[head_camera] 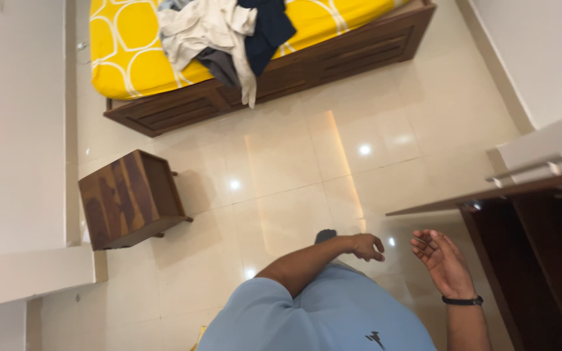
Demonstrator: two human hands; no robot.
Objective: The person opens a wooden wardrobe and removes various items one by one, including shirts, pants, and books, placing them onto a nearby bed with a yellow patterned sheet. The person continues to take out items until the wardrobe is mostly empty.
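Both of your hands are empty. Your left hand [367, 246] hangs over the glossy floor tiles [294, 169] with its fingers loosely curled, clamped on nothing, and your right hand [442, 260] is turned palm up, fingers apart and relaxed, a dark band at the wrist. The right hand sits just beside the open wardrobe [541, 260], whose dark wooden interior shows at your right with one white door [541, 153] swung out — that is the nearest thing to either hand, though neither touches it. Well apart from you, one heap of clothes [226, 32] lies on the bed [164, 104], spilling over the yellow patterned mattress edge, probably dumped there loosely rather than folded. One small wooden bedside cabinet [131, 198] stands by the wall, between you and the bed.
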